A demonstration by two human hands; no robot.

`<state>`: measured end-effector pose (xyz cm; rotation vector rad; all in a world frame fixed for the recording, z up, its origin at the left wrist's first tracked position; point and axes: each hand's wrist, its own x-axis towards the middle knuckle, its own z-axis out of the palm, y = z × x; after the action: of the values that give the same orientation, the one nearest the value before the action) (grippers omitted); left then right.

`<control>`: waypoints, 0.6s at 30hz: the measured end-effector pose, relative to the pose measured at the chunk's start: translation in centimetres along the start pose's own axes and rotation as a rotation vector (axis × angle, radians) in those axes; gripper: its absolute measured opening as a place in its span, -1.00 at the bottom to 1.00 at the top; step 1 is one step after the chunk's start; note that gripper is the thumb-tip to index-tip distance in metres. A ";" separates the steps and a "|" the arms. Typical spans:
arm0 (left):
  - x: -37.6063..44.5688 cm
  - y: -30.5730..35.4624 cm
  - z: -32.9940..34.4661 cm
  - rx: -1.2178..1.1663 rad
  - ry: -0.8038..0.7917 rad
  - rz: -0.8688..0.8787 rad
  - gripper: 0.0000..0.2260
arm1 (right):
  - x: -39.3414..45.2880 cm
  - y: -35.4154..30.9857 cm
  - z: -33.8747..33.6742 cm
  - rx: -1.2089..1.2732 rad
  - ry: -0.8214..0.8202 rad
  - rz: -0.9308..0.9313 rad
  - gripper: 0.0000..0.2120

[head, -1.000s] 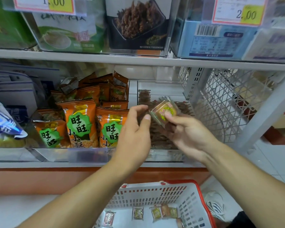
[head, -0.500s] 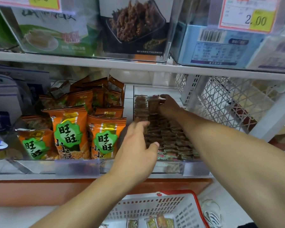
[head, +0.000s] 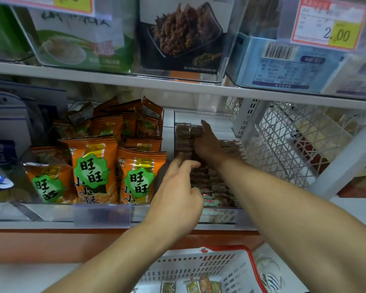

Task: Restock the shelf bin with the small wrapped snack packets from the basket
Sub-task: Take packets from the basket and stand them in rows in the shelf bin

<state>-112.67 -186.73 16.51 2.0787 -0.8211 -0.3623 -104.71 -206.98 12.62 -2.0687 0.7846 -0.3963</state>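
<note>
A clear shelf bin (head: pixel 218 215) on the middle shelf holds rows of small brown wrapped snack packets (head: pixel 211 185). My right hand (head: pixel 207 142) reaches deep into the bin and lies against the raised packets at its back left (head: pixel 195 130). The hand is in shadow, so I cannot tell whether it still pinches them. My left hand (head: pixel 178 193) hovers at the bin's front left corner, fingers loosely curled, holding nothing. Below, a white basket with a red rim (head: pixel 230 269) holds several more small packets (head: pixel 192 286).
Orange snack bags (head: pixel 93 170) fill the bin to the left. A white wire mesh panel (head: pixel 283 144) closes the shelf on the right. The upper shelf (head: pixel 178 83) with boxed goods and price tags overhangs closely.
My right hand carried a packet from in front of the shelf to the bin's back row and has stayed there. My left hand moved slightly toward the bin's front.
</note>
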 end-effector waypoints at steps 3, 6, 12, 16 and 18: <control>-0.1 -0.1 0.0 0.021 -0.007 0.009 -0.51 | 0.0 -0.1 -0.2 -0.129 0.002 -0.084 -0.44; -0.2 -0.2 -0.1 0.040 -0.007 0.011 -0.53 | 0.2 0.0 -0.2 -0.174 -0.026 -0.104 -0.47; -0.9 0.3 -0.2 0.040 0.008 0.038 -0.58 | 0.1 0.6 -1.3 0.018 0.100 -0.025 -0.32; -2.8 0.4 -0.5 0.048 0.043 0.133 -0.60 | -1.1 1.0 -2.5 0.027 0.117 -0.045 -0.29; -4.1 0.4 -0.9 0.053 0.085 0.200 -0.65 | -2.5 0.6 -3.1 0.054 0.150 -0.071 -0.37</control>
<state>-115.39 -183.62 17.21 2.0238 -0.9864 -0.1437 -108.51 -207.49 13.96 -2.0372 0.7816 -0.6112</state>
